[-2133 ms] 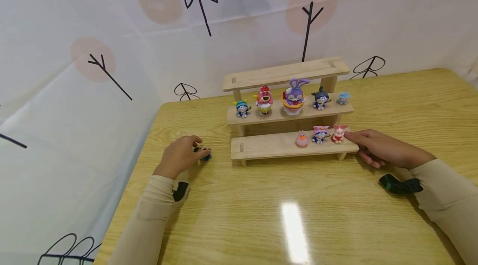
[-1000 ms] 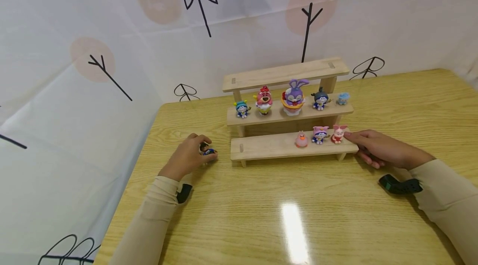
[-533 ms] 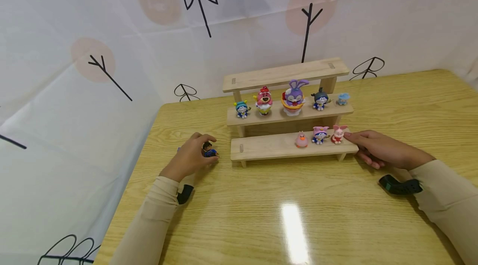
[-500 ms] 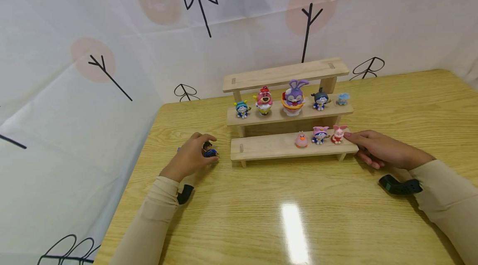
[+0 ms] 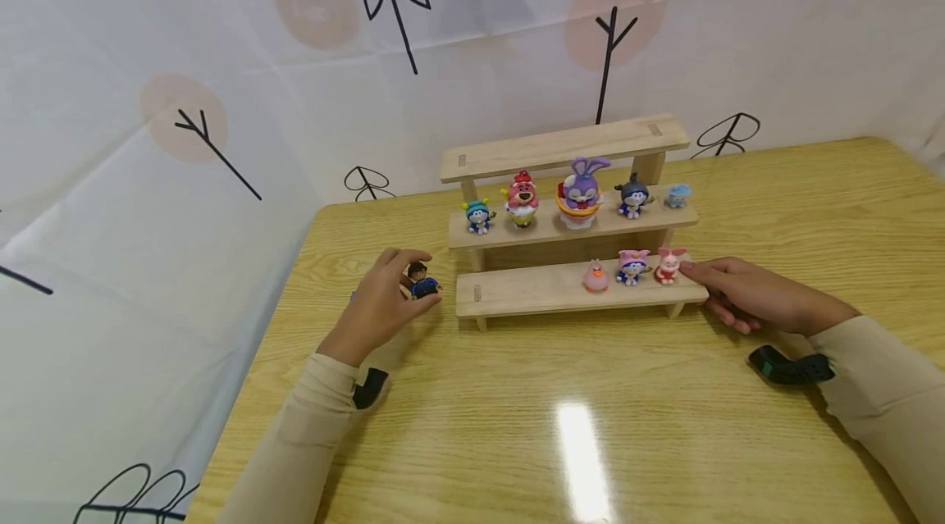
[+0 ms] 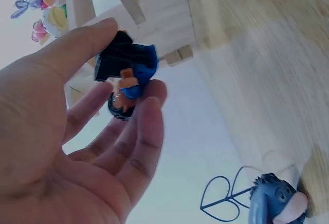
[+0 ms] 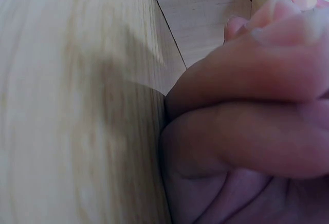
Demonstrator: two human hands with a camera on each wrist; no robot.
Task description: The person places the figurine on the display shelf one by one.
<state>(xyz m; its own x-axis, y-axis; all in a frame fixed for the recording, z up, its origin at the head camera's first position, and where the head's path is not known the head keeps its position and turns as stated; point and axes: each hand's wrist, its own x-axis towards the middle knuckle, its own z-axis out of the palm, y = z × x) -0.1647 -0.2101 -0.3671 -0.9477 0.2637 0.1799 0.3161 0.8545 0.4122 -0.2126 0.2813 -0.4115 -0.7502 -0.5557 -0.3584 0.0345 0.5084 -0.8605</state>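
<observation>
My left hand (image 5: 375, 303) pinches a small toy figure (image 5: 423, 282) with dark hair and a blue top between thumb and fingers, just left of the wooden tiered shelf (image 5: 531, 292). In the left wrist view the toy figure (image 6: 128, 70) appears head down, its dark legs near the thumb. At the right end of the lowest tier, my right hand (image 5: 760, 290) holds the board's edge, with the thumb side at the top and the other fingers curled below. Close beside it sits a pink piglet figure (image 5: 668, 266). The right wrist view shows curled fingers (image 7: 247, 136) against the tabletop.
On the lowest tier also stand a pink duck-like figure (image 5: 595, 276) and a pink-hatted figure (image 5: 632, 268). The middle tier bears several figures, including a purple rabbit (image 5: 582, 192) and a red bear (image 5: 522, 200). A blue donkey figure (image 6: 275, 201) lies near the left hand.
My left hand has taken hold of the toy figure and moved it right, then slightly up towards the shelf. The right hand stays at the shelf's end.
</observation>
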